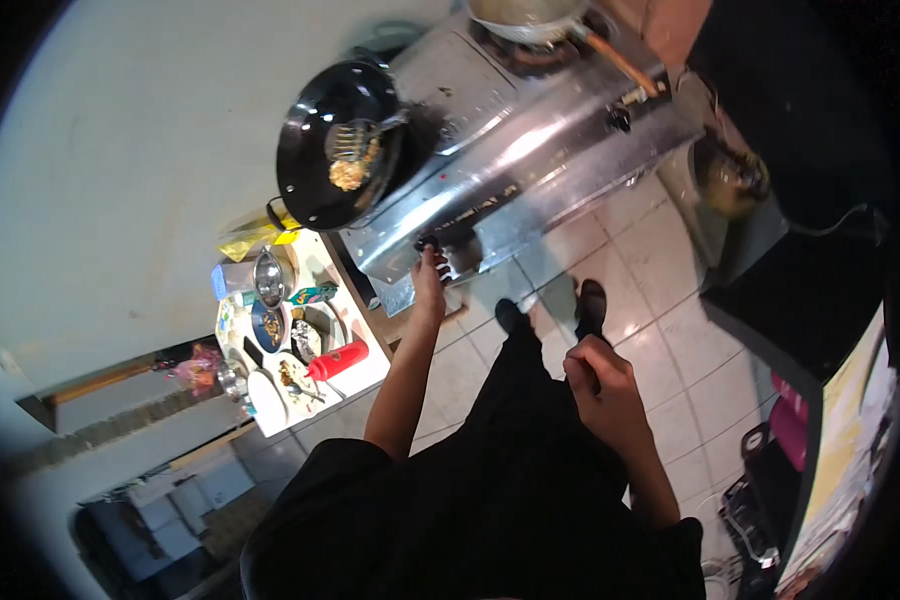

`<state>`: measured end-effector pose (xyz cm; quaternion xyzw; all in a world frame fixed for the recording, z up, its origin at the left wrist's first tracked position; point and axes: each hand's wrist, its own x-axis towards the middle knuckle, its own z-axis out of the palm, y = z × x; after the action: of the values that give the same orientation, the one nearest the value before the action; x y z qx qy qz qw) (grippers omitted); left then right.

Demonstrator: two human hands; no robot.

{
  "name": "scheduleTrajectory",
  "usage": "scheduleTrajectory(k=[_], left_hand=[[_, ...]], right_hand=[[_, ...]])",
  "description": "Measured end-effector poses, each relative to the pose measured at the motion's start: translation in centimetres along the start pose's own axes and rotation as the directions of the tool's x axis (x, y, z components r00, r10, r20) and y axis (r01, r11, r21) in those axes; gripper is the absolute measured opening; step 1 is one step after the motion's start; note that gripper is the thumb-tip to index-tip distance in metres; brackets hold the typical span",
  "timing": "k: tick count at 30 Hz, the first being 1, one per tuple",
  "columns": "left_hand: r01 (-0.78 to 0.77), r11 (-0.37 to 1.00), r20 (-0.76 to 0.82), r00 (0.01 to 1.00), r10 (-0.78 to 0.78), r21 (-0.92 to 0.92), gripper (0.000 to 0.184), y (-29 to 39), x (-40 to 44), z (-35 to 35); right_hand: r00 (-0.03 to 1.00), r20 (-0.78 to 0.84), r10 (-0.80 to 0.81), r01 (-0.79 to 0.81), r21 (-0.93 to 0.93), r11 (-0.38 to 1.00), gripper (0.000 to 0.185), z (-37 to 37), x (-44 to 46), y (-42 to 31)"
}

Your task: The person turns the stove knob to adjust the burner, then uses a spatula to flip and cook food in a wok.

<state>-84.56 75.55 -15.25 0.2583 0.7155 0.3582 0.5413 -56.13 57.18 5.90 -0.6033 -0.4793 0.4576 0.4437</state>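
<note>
My left hand (pixel 430 283) reaches to the front panel of the steel stove (pixel 478 85), its thumb and fingers closed on a black stove knob (pixel 427 243). Above it on the stove sits a black wok (pixel 305 130) with a slotted spatula (pixel 348 142) lying in it. A small heap of chopped, yellowish food (pixel 348 176) rests beside the spatula's head. My right hand (pixel 602 385) hangs in front of my body with its fingers curled in, and I see nothing in it.
At left, a white table (pixel 370 378) carries a red squeeze bottle (pixel 338 360), a metal bowl (pixel 270 278), a blue bowl (pixel 268 325) and plates. A pan with a wooden handle (pixel 620 62) is on the far burner. Dark furniture (pixel 780 300) stands at right.
</note>
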Motion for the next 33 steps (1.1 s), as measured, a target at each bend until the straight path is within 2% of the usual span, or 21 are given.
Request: scheduleTrajectory(k=[1,3,5,7,8,12,15,21,27,33], left_hand=[[-0.003,1.0,-0.015,1.0,0.003,0.005,0.038,-0.2,0.0,0.1],[-0.037,0.991,0.01,0.999,0.039,-0.127,0.031,-0.8,0.1,0.3],[-0.037,0.984,-0.061,0.998,0.027,-0.175,0.029,-1.0,0.4,0.7],[-0.058,0.988,-0.127,0.991,0.04,-0.141,0.03,-0.8,-0.1,1.1],[-0.083,0.985,-0.172,0.983,0.057,-0.148,0.03,-0.6,-0.2,1.9],[-0.108,0.994,-0.301,0.949,0.097,-0.022,0.031,-0.1,-1.1,3.2],[-0.104,0.994,-0.344,0.932,0.11,0.036,0.03,0.0,-1.0,3.6],[-0.113,0.985,-0.347,0.925,0.153,0.133,0.028,0.0,-1.1,3.0],[-0.128,0.923,-0.262,0.937,0.233,0.364,0.032,0.2,-1.2,2.0],[-0.176,0.902,-0.24,0.928,0.286,0.394,0.03,0.1,-0.9,1.7]], right_hand=[[0.999,-0.008,0.033,-0.033,0.034,0.999,0.007,-1.0,-0.1,1.0],[0.993,0.078,0.09,-0.091,0.007,0.996,0.007,-3.1,0.3,2.5],[0.982,0.097,0.163,-0.17,0.07,0.983,0.006,-4.2,0.5,3.5],[0.975,0.096,0.201,-0.215,0.182,0.959,0.007,-4.5,0.8,5.3],[0.985,0.072,0.156,-0.167,0.188,0.968,0.007,-4.4,1.0,6.4],[0.989,0.079,0.124,-0.141,0.257,0.956,0.007,-4.5,1.3,8.3],[0.984,0.095,0.151,-0.172,0.289,0.942,0.007,-4.5,0.9,9.4],[0.967,0.151,0.206,-0.24,0.256,0.936,0.007,-5.3,0.3,10.2],[0.979,0.142,0.149,-0.183,0.265,0.947,0.007,-5.2,0.3,10.1],[0.976,0.139,0.17,-0.202,0.263,0.943,0.008,-5.0,0.0,10.2]])
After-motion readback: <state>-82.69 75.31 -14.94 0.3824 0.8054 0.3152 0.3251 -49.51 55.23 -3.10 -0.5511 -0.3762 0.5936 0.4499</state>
